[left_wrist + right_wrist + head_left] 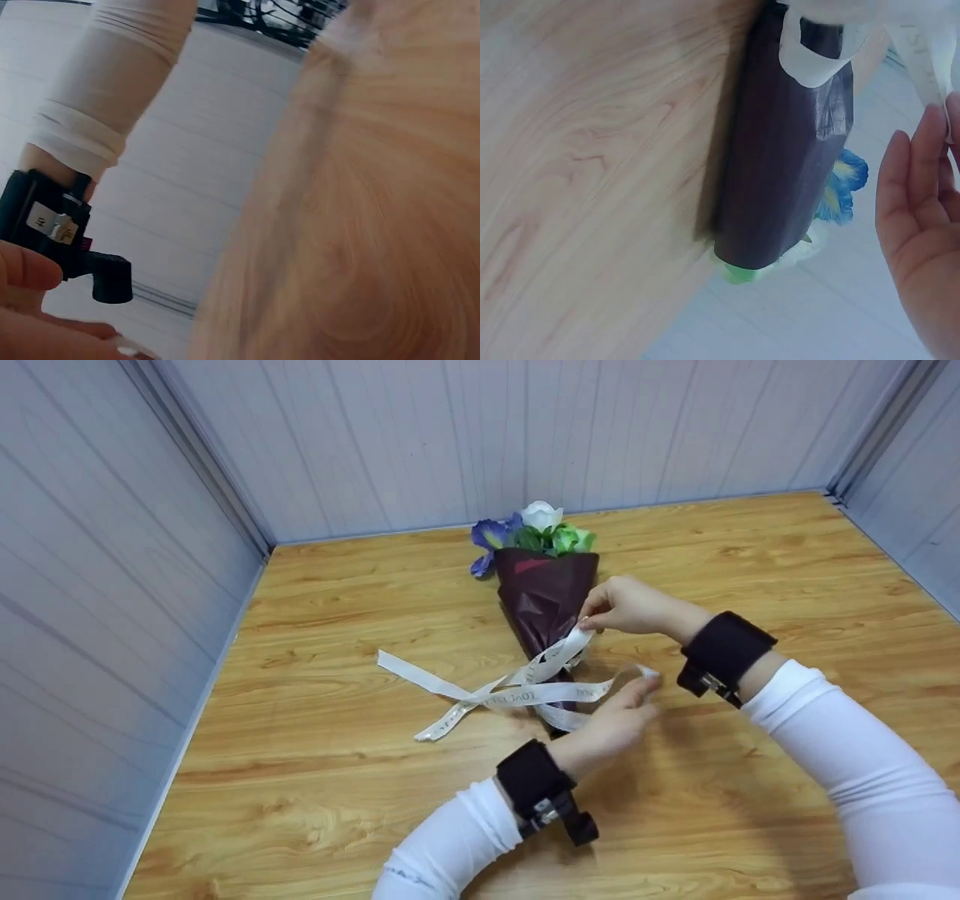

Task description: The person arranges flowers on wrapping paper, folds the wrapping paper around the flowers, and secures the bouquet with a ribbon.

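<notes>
A bouquet in dark maroon wrapping (544, 585) lies on the wooden table, its stem end toward me. White ribbon with printed lettering (555, 692) crosses its narrow part in loops, and two tails stretch left over the table. My right hand (634, 606) pinches a ribbon loop between thumb and fingertips beside the wrap. Lower down, my left hand (611, 729) reaches across the stem end and pinches another stretch of ribbon near its fingertips. In the right wrist view the ribbon (922, 64) runs up from the right fingers (922, 157). Only part of the left fingers (30, 266) shows in the left wrist view.
Blue-purple (491, 536), white (541, 515) and green (574, 538) flowers stick out of the wrap's far end. Pale panel walls (420, 442) border the table (315, 780) at the back and both sides. Each wrist wears a black band with a camera.
</notes>
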The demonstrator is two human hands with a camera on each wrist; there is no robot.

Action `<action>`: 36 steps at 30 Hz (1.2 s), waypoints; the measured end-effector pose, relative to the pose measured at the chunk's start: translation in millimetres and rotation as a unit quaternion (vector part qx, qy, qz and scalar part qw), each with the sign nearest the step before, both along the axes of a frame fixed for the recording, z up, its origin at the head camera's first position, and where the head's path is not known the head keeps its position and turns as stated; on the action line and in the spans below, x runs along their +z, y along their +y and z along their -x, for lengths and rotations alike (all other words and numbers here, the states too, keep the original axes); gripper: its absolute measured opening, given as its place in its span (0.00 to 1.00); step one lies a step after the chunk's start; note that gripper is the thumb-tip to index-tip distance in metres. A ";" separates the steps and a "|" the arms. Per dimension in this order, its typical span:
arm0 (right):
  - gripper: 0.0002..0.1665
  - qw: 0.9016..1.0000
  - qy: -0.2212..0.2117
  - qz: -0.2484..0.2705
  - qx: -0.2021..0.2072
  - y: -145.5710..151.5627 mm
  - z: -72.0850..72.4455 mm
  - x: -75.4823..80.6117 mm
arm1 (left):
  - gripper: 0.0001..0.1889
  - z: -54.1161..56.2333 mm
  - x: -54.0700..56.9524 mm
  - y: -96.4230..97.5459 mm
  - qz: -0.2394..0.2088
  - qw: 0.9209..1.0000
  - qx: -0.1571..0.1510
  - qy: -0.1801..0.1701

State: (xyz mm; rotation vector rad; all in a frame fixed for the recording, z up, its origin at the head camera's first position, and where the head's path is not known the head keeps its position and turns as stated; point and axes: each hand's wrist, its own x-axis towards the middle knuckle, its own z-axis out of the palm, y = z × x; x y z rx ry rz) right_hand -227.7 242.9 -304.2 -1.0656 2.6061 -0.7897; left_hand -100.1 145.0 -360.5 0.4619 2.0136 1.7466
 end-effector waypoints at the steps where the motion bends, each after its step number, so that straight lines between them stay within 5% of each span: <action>1: 0.06 1.000 0.002 -0.002 0.003 -0.1 0.3 -0.2 | 0.22 2.9 -2.1 2.9 0.025 0.999 -0.026 0.031; 3: 0.06 1.000 0.004 -0.007 0.005 -0.2 0.4 -1.8 | 0.19 8.0 -6.6 6.6 0.087 0.988 -0.081 0.095; 6: 0.06 1.000 0.005 -0.012 0.010 -0.2 0.6 -5.0 | 0.17 11.0 -9.0 7.4 0.191 0.952 -0.158 0.178; 9: 0.06 1.000 0.005 -0.016 0.010 -0.1 -0.1 -6.1 | 0.18 6.5 -4.0 4.8 0.271 0.916 -0.210 0.209; 11: 0.06 1.000 0.005 -0.018 0.008 -0.3 -1.1 -5.8 | 0.18 3.6 1.6 1.1 0.296 0.901 -0.228 0.222; 13: 0.06 1.000 -0.001 -0.016 0.003 -0.6 -1.9 -5.8 | 0.17 2.5 8.1 -6.2 0.289 0.902 -0.227 0.226; 15: 0.06 1.000 -0.008 -0.011 0.000 -0.8 -2.5 -6.2 | 0.15 5.2 14.1 -17.2 0.272 0.914 -0.189 0.236; 17: 0.06 1.000 -0.006 -0.005 -0.001 -1.2 -3.0 -6.4 | 0.13 11.8 19.8 -30.7 0.246 0.930 -0.106 0.251; 19: 0.06 1.000 -0.001 -0.001 -0.003 -0.9 -3.7 -6.6 | 0.09 21.2 23.9 -43.9 0.212 0.940 0.014 0.266; 21: 0.06 1.000 0.002 0.004 -0.003 -1.2 -4.6 -6.8 | 0.06 32.7 25.7 -55.8 0.178 0.931 0.131 0.290; 23: 0.06 1.000 0.000 0.011 -0.006 -2.2 -5.9 -6.7 | 0.06 43.7 24.4 -66.0 0.156 0.917 0.204 0.306; 25: 0.06 1.000 -0.012 0.023 -0.013 -3.8 -7.7 -6.2 | 0.09 53.0 20.8 -73.9 0.144 0.917 0.221 0.299; 30: 0.08 0.997 -0.028 0.057 -0.038 -8.6 -13.9 -5.1 | 0.12 65.4 11.6 -81.6 0.146 0.946 0.192 0.218; 36: 0.13 0.981 -0.055 0.154 -0.103 -11.9 -17.1 -13.2 | 0.07 69.7 12.7 -82.9 0.115 0.947 0.220 0.202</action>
